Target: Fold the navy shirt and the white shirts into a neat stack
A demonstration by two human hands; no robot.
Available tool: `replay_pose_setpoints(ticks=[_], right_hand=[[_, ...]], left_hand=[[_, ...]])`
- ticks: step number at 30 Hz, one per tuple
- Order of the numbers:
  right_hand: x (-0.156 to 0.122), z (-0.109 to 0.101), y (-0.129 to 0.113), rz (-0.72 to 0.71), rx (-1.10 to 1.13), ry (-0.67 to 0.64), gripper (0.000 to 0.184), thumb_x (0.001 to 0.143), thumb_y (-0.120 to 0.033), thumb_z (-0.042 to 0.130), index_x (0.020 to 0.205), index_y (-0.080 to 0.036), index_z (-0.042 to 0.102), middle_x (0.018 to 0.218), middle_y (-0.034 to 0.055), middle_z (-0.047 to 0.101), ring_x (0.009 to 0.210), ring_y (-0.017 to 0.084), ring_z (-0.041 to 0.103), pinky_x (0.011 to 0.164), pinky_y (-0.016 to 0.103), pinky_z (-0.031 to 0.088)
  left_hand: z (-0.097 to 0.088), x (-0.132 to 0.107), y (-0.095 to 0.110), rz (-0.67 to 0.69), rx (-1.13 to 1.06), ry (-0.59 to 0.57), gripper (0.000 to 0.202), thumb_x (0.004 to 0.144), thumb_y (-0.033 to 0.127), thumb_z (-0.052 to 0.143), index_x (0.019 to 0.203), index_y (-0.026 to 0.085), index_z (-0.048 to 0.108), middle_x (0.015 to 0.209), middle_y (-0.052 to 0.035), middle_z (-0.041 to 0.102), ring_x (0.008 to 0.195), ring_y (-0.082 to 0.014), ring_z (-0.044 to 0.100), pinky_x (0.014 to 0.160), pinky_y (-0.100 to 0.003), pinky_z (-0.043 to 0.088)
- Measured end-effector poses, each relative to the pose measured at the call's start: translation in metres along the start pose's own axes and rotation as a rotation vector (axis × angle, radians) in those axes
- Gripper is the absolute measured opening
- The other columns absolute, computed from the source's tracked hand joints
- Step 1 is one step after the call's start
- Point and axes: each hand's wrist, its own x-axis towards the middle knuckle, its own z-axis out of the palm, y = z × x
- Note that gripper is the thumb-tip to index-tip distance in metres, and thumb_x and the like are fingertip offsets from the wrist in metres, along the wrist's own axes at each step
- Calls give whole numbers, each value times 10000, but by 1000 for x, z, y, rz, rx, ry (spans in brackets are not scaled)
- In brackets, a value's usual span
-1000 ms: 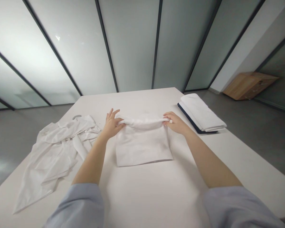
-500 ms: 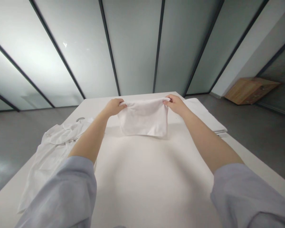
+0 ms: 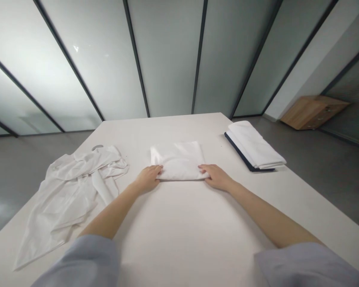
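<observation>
A folded white cloth (image 3: 178, 158) lies flat in the middle of the white table (image 3: 185, 231). My left hand (image 3: 148, 178) rests at its near left corner, fingers closed on the folded edge. At the near right corner my right hand (image 3: 215, 176) does the same, fingertips pinching the cloth's edge. Both forearms reach out from light grey-blue sleeves at the bottom of the view.
A crumpled white garment (image 3: 70, 191) is spread over the table's left side. A stack of folded white cloth on a dark layer (image 3: 253, 150) sits at the far right edge. A wooden cabinet (image 3: 312, 111) stands on the floor beyond, before frosted glass walls.
Both hands lifted the cloth off the table by its far edge, then brought it down towards me, folded in half. It now lies smaller and flat, hands at its near corners.
</observation>
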Motion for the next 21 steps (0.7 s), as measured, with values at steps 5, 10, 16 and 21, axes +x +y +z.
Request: replay_pose_setpoints(ticks=[5,10,16,21], right_hand=[[13,1,9,-14,-40,9,510,662,-203,629,1170,-170,639,1242,141,635,1149,294,573,986,444,422],[21,6,22,6,-38,58,503,680,-275,667,1172,-169,662,1249,156,625,1131,309,576,959,468,429],[13,13,31,-18,100,127,475,645,-274,706,1116,-215,679,1286,125,609,1219,327,524,1008,503,408],[14,15,33,12,256,187,413,729,-299,664,1137,-235,657,1183,96,671,1100,282,611,965,467,456]], left_hand=[[0,5,-1,30,-87,87,523,667,176,600,1190,189,572,1237,-106,616,1152,-267,561,1007,-386,440],[10,11,-11,22,-252,225,517,646,198,621,1162,181,629,1243,-94,636,1178,-268,551,1059,-410,403],[15,9,-21,-186,-595,284,408,681,324,608,1050,171,693,1070,-68,712,1009,-248,641,926,-362,479],[8,9,-21,-335,-742,336,397,674,447,620,919,145,701,765,-29,697,698,-193,620,633,-280,476]])
